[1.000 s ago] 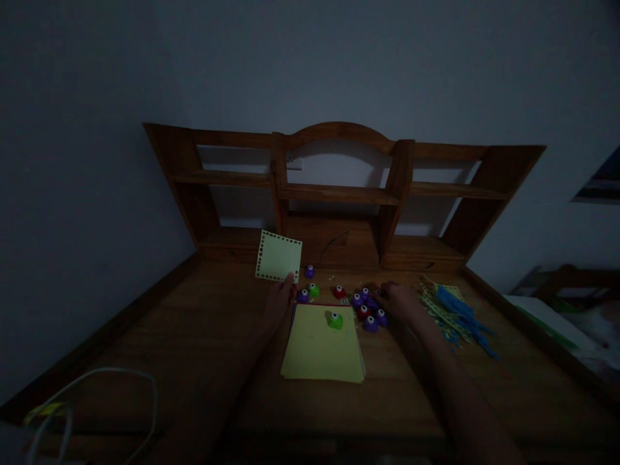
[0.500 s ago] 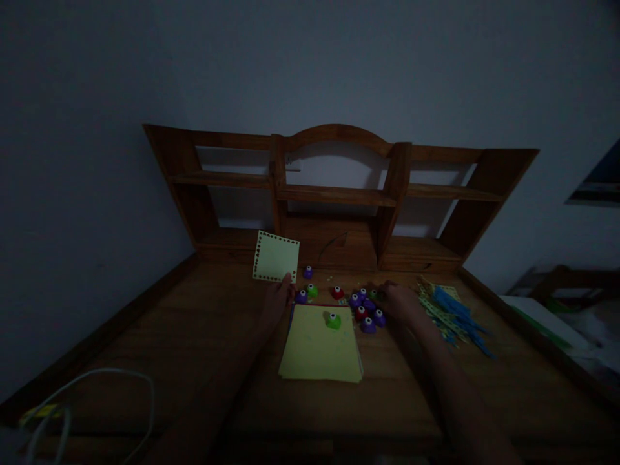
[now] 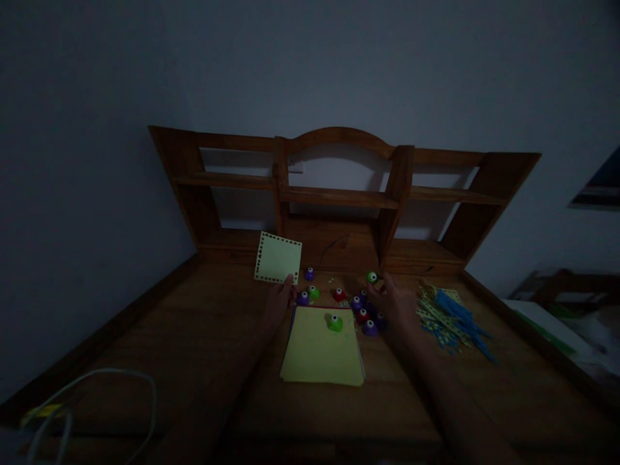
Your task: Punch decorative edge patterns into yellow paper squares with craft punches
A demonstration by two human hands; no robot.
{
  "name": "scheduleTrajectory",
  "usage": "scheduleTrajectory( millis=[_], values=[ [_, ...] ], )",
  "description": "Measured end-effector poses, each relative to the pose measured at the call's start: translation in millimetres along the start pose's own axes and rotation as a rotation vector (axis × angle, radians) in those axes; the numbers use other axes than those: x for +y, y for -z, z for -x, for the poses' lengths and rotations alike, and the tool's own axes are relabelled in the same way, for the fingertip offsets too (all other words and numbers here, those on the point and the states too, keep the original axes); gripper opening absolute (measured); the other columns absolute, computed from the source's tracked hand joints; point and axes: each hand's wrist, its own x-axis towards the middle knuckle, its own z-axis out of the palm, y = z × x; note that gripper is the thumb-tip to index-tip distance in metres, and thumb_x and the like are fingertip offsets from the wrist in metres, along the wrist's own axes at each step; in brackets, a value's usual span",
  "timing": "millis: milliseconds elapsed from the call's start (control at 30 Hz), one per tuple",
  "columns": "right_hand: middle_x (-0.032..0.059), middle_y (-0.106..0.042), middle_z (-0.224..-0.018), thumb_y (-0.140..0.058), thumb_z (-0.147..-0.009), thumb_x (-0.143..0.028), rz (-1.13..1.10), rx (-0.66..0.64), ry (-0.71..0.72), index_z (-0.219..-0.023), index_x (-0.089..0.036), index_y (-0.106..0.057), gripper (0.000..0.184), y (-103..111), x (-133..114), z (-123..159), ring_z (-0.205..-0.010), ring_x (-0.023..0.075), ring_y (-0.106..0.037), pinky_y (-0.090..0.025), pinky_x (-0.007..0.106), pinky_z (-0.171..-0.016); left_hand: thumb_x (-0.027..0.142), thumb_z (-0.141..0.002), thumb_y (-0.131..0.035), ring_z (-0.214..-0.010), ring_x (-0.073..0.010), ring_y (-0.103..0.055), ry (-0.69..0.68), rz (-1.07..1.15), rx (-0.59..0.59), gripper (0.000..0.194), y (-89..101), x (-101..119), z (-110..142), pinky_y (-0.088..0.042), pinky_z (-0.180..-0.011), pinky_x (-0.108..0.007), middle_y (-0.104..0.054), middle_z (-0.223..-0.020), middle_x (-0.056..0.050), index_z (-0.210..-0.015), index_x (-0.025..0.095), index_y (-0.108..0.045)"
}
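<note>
My left hand pinches the lower right corner of a pale yellow paper sheet, which stands raised and has small shapes punched along its edges. In my right hand a green craft punch with a white round top is held up by the fingertips. Below that hand sits a cluster of purple and red craft punches, partly in its shadow. Between the hands lies a stack of yellow paper with another green punch on top.
Punched paper strips in yellow and blue are heaped at the right. A red punch and a purple punch stand behind the stack. A wooden shelf unit lines the back of the desk. A white cable curves at front left.
My right hand has lifted the green punch from beside the cluster, up and slightly to the left. My left hand still holds the punched sheet in much the same place.
</note>
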Motion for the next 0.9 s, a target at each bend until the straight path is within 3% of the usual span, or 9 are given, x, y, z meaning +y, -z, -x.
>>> scheduleTrajectory(
  millis=[100, 267, 433, 667, 900],
  values=[
    [0.0108, -0.069, -0.105, -0.045, -0.093, -0.045, -0.068, 0.109, 0.065, -0.121, -0.02, -0.059, 0.04, 1, -3, 1, -0.081, 0.0216, -0.065, -0.04, 0.028, -0.067, 0.068, -0.083, -0.043, -0.046, -0.0138, -0.05, -0.012, 0.003, -0.005, 0.061, -0.2, 2, 1, -0.037, -0.05, -0.025, -0.053, -0.046, -0.002, -0.052, 0.017, -0.056],
    [0.0097, -0.067, -0.111, -0.044, -0.095, -0.041, -0.129, 0.143, 0.139, -0.127, -0.021, -0.055, 0.039, 4, -2, 1, -0.084, 0.0208, -0.065, -0.043, 0.029, -0.071, 0.069, -0.081, -0.045, -0.047, -0.0149, -0.05, 0.012, -0.009, 0.034, 0.06, -1.0, 5, 3, -0.036, -0.05, -0.026, -0.055, -0.049, -0.003, -0.052, 0.017, -0.057],
    [0.0088, -0.067, -0.11, -0.045, -0.095, -0.043, -0.086, 0.11, 0.13, -0.132, -0.023, -0.052, 0.044, 1, -7, 3, -0.079, 0.0201, -0.065, -0.042, 0.029, -0.067, 0.067, -0.082, -0.046, -0.048, -0.0135, -0.05, 0.023, -0.004, 0.018, 0.059, 0.1, 5, 2, -0.036, -0.05, -0.025, -0.056, -0.051, -0.003, -0.054, 0.016, -0.058],
    [0.009, -0.07, -0.102, -0.044, -0.095, -0.048, -0.071, 0.048, 0.227, -0.134, -0.021, -0.051, 0.048, -2, -20, 11, -0.081, 0.0202, -0.065, -0.041, 0.028, -0.068, 0.064, -0.083, -0.047, -0.045, -0.0126, -0.048, -0.013, -0.021, 0.006, 0.056, 1.2, 7, 3, -0.036, -0.048, -0.025, -0.052, -0.046, -0.002, -0.053, 0.017, -0.057],
    [0.0082, -0.07, -0.105, -0.043, -0.096, -0.048, -0.095, 0.071, 0.251, -0.131, -0.021, -0.053, 0.046, 0, -23, 13, -0.085, 0.0207, -0.067, -0.042, 0.028, -0.069, 0.067, -0.079, -0.051, -0.046, -0.0139, -0.051, 0.048, 0.007, 0.014, 0.057, 0.0, 3, 1, -0.038, -0.048, -0.025, -0.055, -0.047, -0.003, -0.054, 0.016, -0.059]
  ],
)
